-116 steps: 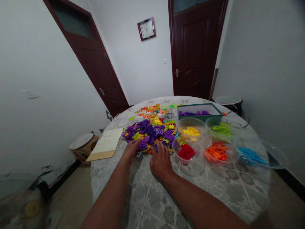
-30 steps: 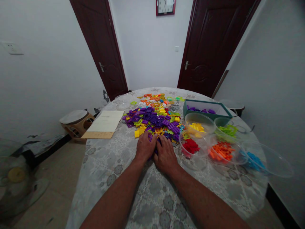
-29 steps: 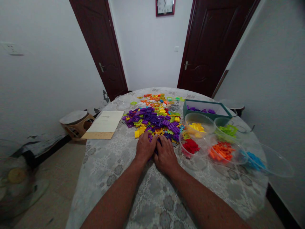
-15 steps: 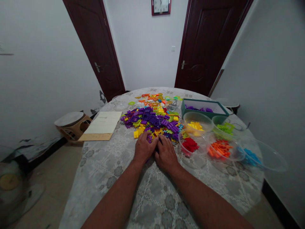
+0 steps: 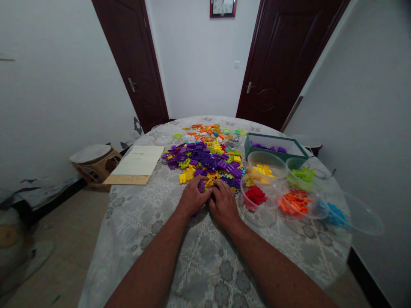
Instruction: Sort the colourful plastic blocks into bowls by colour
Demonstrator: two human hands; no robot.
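A heap of small plastic building pieces [image 5: 205, 162], mostly purple with yellow, green and orange ones, lies in the middle of a round table [image 5: 205, 265] covered with a grey patterned cloth. My left hand [image 5: 193, 199] and my right hand [image 5: 224, 205] rest side by side, palms down, at the near edge of the heap. Their fingers curl together over a few purple pieces. What lies under the palms is hidden.
Clear bowls to the right hold red [image 5: 256, 194], yellow [image 5: 263, 170], orange [image 5: 295, 201], green [image 5: 303, 174] and blue [image 5: 335, 214] pieces. A teal box [image 5: 272, 147] holds purple ones. A cardboard sheet [image 5: 136, 164] overhangs the left edge above a stool [image 5: 93, 156]. Two dark doors stand behind.
My hands, apart on the heap 3.9 s ago, have come together at its near edge and stay there. The view has shifted slightly.
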